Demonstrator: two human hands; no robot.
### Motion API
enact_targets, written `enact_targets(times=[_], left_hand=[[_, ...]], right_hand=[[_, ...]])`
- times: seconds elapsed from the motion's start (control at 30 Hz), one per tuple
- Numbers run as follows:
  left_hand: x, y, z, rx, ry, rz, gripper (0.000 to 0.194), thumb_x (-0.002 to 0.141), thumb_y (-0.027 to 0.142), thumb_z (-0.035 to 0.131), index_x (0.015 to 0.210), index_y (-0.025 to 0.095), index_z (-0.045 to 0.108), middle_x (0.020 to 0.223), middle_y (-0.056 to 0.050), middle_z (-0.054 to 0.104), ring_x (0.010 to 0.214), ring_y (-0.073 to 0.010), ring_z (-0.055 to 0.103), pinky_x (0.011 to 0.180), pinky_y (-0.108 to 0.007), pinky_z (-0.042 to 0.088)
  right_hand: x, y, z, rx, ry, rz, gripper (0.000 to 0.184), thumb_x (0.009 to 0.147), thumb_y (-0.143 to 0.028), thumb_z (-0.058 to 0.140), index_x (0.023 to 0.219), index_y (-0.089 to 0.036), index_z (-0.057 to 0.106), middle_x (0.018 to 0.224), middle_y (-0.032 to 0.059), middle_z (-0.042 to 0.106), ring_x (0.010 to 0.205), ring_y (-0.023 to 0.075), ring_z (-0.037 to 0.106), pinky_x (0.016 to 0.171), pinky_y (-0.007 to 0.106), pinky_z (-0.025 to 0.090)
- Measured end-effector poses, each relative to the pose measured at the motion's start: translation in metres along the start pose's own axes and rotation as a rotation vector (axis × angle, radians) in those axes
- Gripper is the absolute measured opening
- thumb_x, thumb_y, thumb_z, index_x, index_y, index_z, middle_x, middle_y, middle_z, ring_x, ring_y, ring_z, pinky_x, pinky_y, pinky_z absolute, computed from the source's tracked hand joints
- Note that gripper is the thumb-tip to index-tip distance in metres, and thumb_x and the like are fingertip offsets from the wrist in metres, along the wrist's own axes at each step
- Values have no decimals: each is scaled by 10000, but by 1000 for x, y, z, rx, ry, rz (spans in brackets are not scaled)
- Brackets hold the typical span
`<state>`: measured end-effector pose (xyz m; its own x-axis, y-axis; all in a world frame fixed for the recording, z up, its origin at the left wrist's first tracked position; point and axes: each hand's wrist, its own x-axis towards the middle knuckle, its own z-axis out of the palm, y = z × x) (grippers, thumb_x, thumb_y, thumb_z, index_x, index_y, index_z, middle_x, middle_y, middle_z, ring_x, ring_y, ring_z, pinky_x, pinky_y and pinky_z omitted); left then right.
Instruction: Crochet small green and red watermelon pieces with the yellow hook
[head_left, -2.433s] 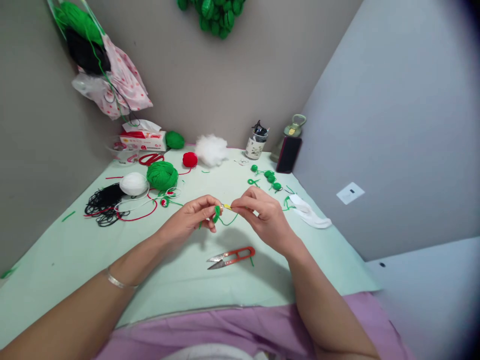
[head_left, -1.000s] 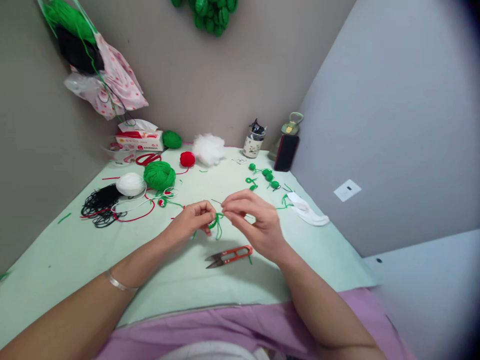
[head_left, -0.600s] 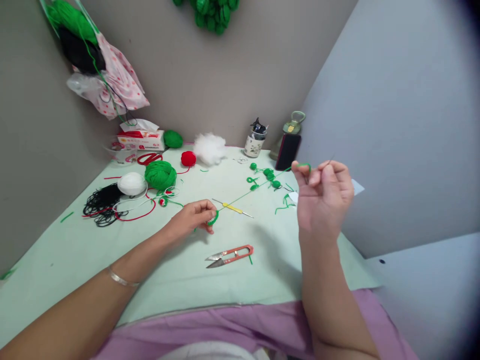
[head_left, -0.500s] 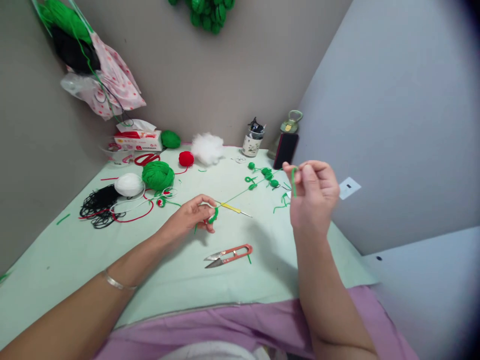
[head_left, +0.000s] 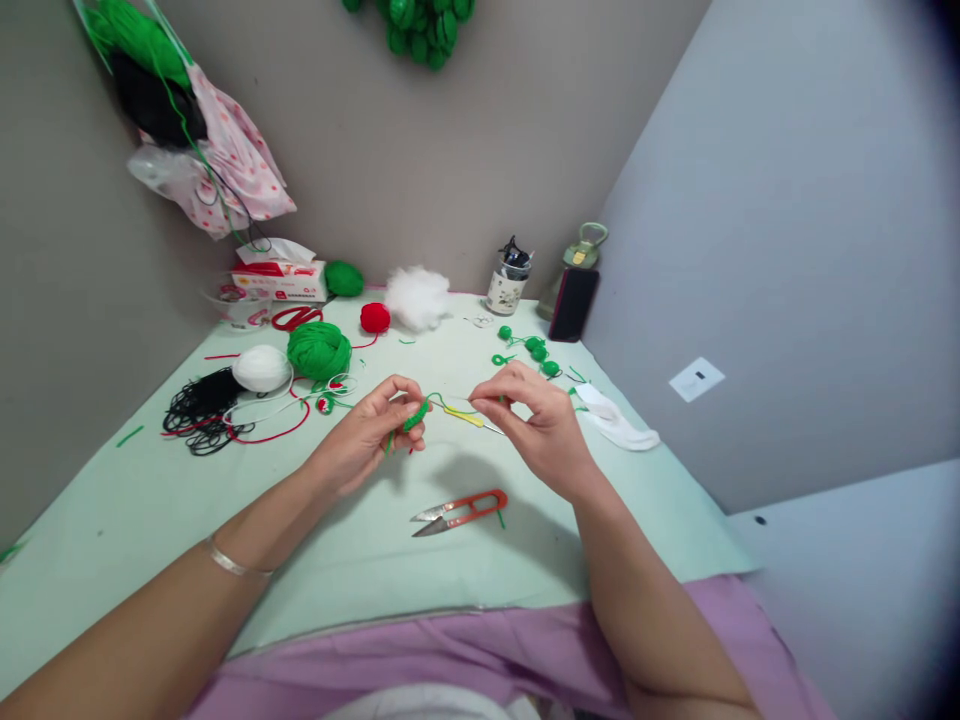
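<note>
My left hand (head_left: 367, 435) pinches a small green crocheted piece (head_left: 415, 415) just above the pale green table cover (head_left: 120, 500). My right hand (head_left: 536, 425) is closed in a pinch a little to its right, holding a thin needle with green yarn (head_left: 442, 402) that runs back to the piece. A yellow-handled crochet hook (head_left: 469, 417) lies on the table between the two hands. Red thread snips (head_left: 459, 511) lie in front of my hands, nearer to me.
Green yarn ball (head_left: 319, 349), white ball (head_left: 260, 368), black yarn tangle (head_left: 201, 406) and red ball (head_left: 375, 317) sit at left. White stuffing (head_left: 417, 297), a tissue box (head_left: 281, 280), a jar (head_left: 508, 287), a phone (head_left: 574, 303) and small green pieces (head_left: 536, 352) stand behind. Walls close both sides.
My right hand pulled the yarn up and out to the right, then came back down beside my left hand. The left hand kept hold of the green piece.
</note>
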<state>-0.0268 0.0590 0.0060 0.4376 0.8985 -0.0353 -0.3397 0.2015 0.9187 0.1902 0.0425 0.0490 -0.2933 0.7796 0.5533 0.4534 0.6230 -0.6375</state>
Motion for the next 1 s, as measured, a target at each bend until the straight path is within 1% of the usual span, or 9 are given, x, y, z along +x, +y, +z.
enact_targets(times=[0.13, 0.27, 0.37, 0.5, 0.53, 0.6, 0.7, 0.83, 1.0], left_hand=[[-2, 0, 2, 35, 10, -39, 100, 904, 263, 618, 923, 205, 539, 697, 49, 535, 630, -73, 554, 634, -185, 519], [-4, -3, 7, 42, -40, -74, 106, 909, 275, 610, 935, 188, 556, 682, 38, 565, 613, -79, 559, 637, -197, 530], [-5, -3, 10, 22, -44, -77, 135, 907, 304, 613, 915, 175, 573, 725, 33, 561, 615, -75, 560, 648, -213, 545], [-5, -2, 11, 1, -30, -14, 305, 934, 464, 527, 916, 168, 596, 824, 1, 581, 683, -106, 609, 693, -269, 567], [-5, -3, 10, 21, -35, 8, 306, 921, 473, 546, 931, 172, 598, 825, 1, 587, 691, -114, 618, 702, -281, 568], [-4, -5, 9, 98, -35, 39, 249, 868, 415, 649, 940, 183, 597, 794, 16, 596, 686, -118, 626, 714, -286, 560], [-3, -8, 8, 190, -3, 61, 201, 807, 307, 733, 918, 191, 612, 770, 35, 608, 672, -114, 635, 718, -273, 542], [-3, -7, 6, 217, 39, 37, 189, 827, 334, 701, 954, 200, 665, 761, 25, 642, 681, -126, 649, 721, -268, 516], [-3, -4, 3, 267, 103, 30, 236, 800, 359, 722, 970, 199, 687, 689, 12, 663, 692, -156, 653, 726, -276, 484]], right_hand=[[-1, 3, 12, 21, -19, -39, 74, 909, -192, 618, 939, -215, 682, 790, 12, 577, 731, 133, 544, 662, 273, 429], [-4, 8, 27, -21, -150, -83, 183, 932, -198, 580, 1096, -228, 657, 825, 18, 564, 737, 131, 546, 688, 262, 445], [-5, 10, 30, -32, -202, -71, 157, 945, -206, 557, 1056, -224, 667, 832, 17, 558, 729, 123, 538, 676, 253, 435], [-4, 7, 28, -3, -148, 71, 70, 918, -220, 603, 919, -202, 671, 784, 1, 551, 686, 114, 514, 635, 246, 410], [-3, 6, 28, 9, -136, 101, 64, 912, -219, 611, 900, -200, 670, 774, -2, 550, 679, 113, 511, 626, 245, 405], [-3, 5, 28, 41, -129, 135, 48, 898, -211, 629, 880, -199, 672, 763, -7, 555, 669, 109, 508, 618, 242, 401], [-2, 6, 30, 102, -107, 143, 44, 883, -202, 645, 923, -203, 664, 770, -11, 579, 669, 106, 515, 629, 241, 410], [-1, 8, 24, 72, -38, 108, 67, 902, -218, 623, 907, -209, 689, 766, 1, 583, 692, 118, 512, 647, 253, 410], [-2, 8, 15, 2, -76, 85, 115, 912, -221, 613, 927, -226, 726, 731, 1, 554, 659, 122, 493, 626, 265, 391]])
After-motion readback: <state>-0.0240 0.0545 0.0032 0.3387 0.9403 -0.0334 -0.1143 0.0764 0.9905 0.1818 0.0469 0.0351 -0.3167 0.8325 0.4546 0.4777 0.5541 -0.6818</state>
